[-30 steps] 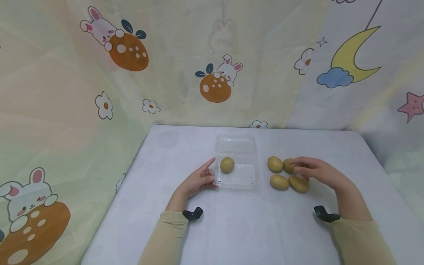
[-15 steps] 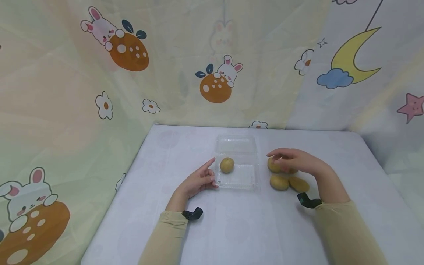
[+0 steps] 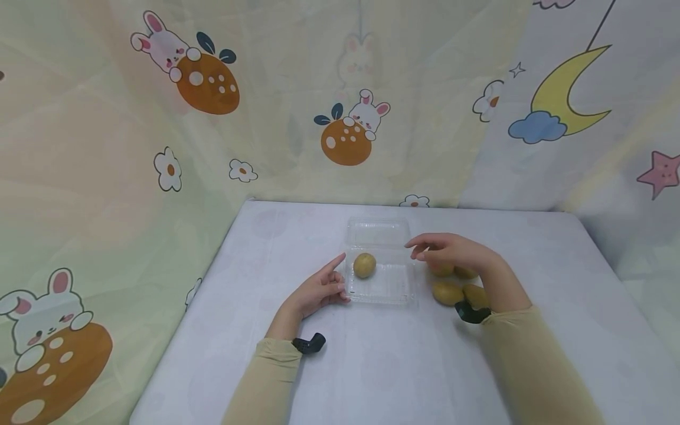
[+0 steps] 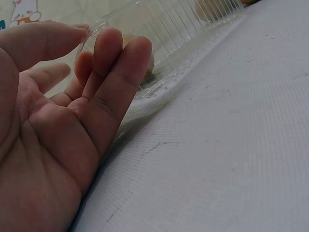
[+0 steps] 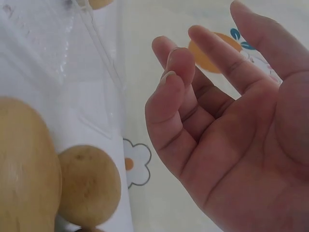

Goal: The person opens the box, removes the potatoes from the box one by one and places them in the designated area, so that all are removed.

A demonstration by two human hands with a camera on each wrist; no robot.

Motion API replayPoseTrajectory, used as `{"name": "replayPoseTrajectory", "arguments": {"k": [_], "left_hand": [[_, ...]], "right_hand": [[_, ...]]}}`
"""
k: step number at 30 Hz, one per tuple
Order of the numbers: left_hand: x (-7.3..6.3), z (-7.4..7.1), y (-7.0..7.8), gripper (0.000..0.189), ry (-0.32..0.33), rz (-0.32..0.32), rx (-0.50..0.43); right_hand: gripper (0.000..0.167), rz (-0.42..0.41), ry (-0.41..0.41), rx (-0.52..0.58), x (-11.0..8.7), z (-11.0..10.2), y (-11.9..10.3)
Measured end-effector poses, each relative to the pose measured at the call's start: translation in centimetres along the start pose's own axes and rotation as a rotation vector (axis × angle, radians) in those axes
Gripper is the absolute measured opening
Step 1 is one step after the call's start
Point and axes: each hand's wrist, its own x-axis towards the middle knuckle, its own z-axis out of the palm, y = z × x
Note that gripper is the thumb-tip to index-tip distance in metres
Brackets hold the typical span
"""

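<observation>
A clear plastic clamshell container (image 3: 385, 289) lies opened flat, with one potato (image 3: 364, 265) in the left of its near half. My left hand (image 3: 317, 289) is at its left edge, thumb and curled fingers on the rim and the index finger stretched along the side. In the left wrist view, the thumb tip meets the container's corner (image 4: 94, 30). Over the loose potatoes (image 3: 447, 293) hovers my right hand (image 3: 451, 251), fingers loosely bent and pointing left towards the container. Its palm (image 5: 241, 150) holds nothing in the right wrist view. The hand partly covers the two back potatoes.
A white cloth covers the table (image 3: 372, 366). Behind it hangs a printed fabric backdrop (image 3: 287, 106) with rabbits, flowers and a moon. Black wrist cameras sit on the left wrist (image 3: 309, 343) and the right wrist (image 3: 471, 313).
My right hand has moved left across the loose potatoes, from the right side of the group to near the container. My left hand, the container and the potatoes stay in place.
</observation>
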Motion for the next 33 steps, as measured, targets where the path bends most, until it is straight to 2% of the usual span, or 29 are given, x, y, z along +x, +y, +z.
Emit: {"name": "replayPoseTrajectory", "arguments": {"k": [7, 12, 18, 26, 33], "left_hand": [[0.0, 0.0, 0.0, 0.079, 0.001, -0.005, -0.002], [0.0, 0.1, 0.1, 0.079, 0.007, -0.011, -0.003], [-0.1, 0.1, 0.1, 0.078, 0.002, -0.002, -0.002], [-0.1, 0.2, 0.2, 0.077, -0.003, -0.003, -0.005], [-0.1, 0.1, 0.1, 0.077, -0.004, -0.004, -0.004]], "right_hand": [[0.035, 0.052, -0.028, 0.049, 1.1, 0.6, -0.7], [0.034, 0.071, -0.046, 0.038, 2.0, 1.1, -1.3], [0.034, 0.054, -0.084, 0.018, 3.2, 1.7, -2.0], [0.038, 0.125, -0.1, 0.017, 4.4, 2.7, -2.3], [0.047, 0.095, -0.137, -0.007, 5.5, 3.2, -2.7]]}}
